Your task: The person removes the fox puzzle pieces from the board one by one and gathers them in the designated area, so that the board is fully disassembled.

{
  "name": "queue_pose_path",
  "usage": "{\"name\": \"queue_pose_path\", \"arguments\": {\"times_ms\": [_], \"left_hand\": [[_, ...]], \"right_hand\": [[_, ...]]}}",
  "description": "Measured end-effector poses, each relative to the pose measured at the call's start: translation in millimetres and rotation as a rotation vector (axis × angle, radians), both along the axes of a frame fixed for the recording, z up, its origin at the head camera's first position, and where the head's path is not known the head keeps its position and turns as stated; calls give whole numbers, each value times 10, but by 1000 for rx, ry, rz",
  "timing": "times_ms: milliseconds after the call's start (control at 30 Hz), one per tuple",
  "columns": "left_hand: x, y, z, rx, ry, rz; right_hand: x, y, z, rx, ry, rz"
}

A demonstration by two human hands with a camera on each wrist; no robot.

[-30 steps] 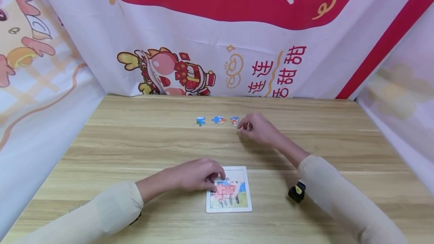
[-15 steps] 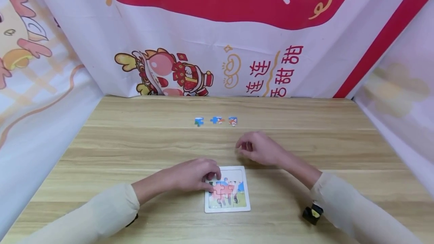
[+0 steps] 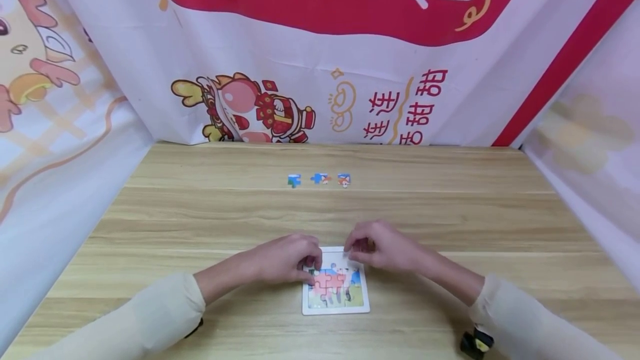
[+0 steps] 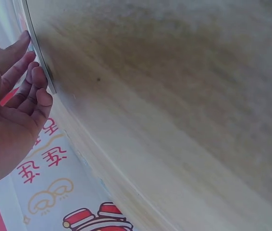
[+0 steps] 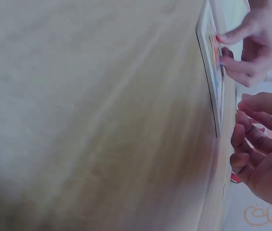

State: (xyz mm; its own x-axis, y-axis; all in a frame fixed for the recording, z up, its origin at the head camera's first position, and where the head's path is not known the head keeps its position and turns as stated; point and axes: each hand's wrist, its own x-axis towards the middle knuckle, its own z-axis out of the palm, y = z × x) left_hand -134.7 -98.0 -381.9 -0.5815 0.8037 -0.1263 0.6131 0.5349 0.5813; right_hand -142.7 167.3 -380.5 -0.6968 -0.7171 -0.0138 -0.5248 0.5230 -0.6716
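Note:
A square jigsaw puzzle in a white-edged tray (image 3: pixel 336 311) lies on the table, its top strip bare and the rest filled with a pink and white animal picture. My left hand (image 3: pixel 292 258) rests at its left side, thumb and bent forefinger touching the pieces. In the right wrist view that same left hand (image 5: pixel 253 48) leans over the tray's face. My right hand (image 3: pixel 382 246) is over the tray's top right corner. Its thumb and forefinger tips meet in a pinch on a small puzzle piece, mostly hidden by the fingers; the right fingers (image 5: pixel 251 139) are curled.
Three loose puzzle pieces lie in a row near the back: a blue and green one (image 3: pixel 294 180), a blue and orange one (image 3: pixel 320 178) and one with a fox face (image 3: pixel 344 180). A printed cloth (image 3: pixel 300 43) hangs behind the wooden table (image 3: pixel 200 210).
My right hand has come from beside the fox-face piece back toward me, to the tray's top right corner. The left hand has stayed at the tray's left side.

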Motion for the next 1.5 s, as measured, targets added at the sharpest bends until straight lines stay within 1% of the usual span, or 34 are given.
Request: {"name": "queue_pose_path", "arguments": {"times_ms": [133, 333, 467, 600, 800, 933, 1033, 1233, 1500], "left_hand": [[-2, -9, -14, 8, -1, -3], [-11, -17, -31, 11, 2, -8], [-25, -14, -30, 2, -6, -1], [-34, -5, -24, 2, -11, -2], [-33, 3, -19, 7, -11, -2], [-34, 2, -22, 0, -20, 12], [-36, 4, -25, -3, -25, 15], [-36, 11, -28, 2, -52, 24], [-35, 32, -26, -6, -65, 39]], "right_hand": [[88, -22, -38, 18, 9, 47], [211, -51, -63, 29, 71, 135], [286, -58, -65, 64, 155, 178], [326, -46, -96, 99, 246, 224], [369, -30, -131, 106, 389, 302], [387, -25, -134, 124, 444, 340], [400, -20, -128, 154, 454, 349], [430, -12, -137, 194, 446, 339], [453, 4, -170, 190, 448, 328]]}}
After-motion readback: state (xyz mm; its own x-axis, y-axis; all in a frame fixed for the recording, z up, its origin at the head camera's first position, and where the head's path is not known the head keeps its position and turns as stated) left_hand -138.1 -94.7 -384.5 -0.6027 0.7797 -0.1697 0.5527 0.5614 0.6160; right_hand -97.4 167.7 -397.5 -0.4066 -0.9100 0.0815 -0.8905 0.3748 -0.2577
